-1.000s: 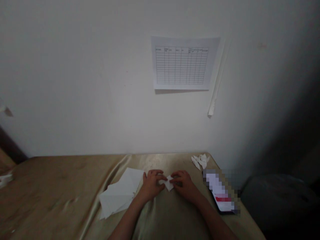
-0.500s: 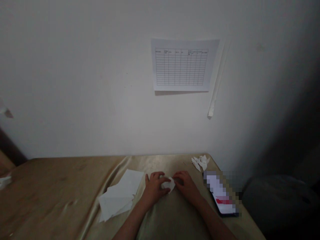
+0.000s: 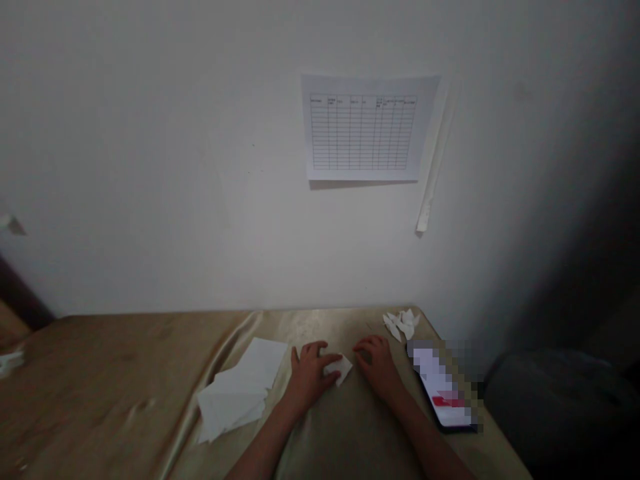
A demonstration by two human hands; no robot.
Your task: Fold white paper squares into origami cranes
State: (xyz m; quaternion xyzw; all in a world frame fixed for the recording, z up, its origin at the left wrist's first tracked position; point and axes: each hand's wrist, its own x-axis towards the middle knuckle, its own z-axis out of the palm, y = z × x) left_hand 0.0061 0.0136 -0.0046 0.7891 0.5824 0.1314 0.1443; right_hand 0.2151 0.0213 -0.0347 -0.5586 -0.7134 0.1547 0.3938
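Observation:
A small folded piece of white paper (image 3: 342,369) lies on the cloth-covered table in the middle of the head view. My left hand (image 3: 311,373) rests at its left side, thumb and index finger pressing on the paper and the other fingers spread. My right hand (image 3: 377,365) is a little to the right of the paper, apart from it. Its fingers are bent, with a gap between thumb and index finger, and nothing shows in them. Left of my left hand lies a fanned pile of white paper sheets (image 3: 240,390).
Crumpled white paper scraps (image 3: 404,325) lie at the table's back right corner. Below them is a phone (image 3: 443,393), partly blurred out. A shiny gold-brown cloth (image 3: 115,380) covers the table. A printed table sheet (image 3: 363,133) hangs on the wall behind.
My right hand has let go of the paper's right edge and moved slightly right. More of the folded paper shows. My left hand stays on it.

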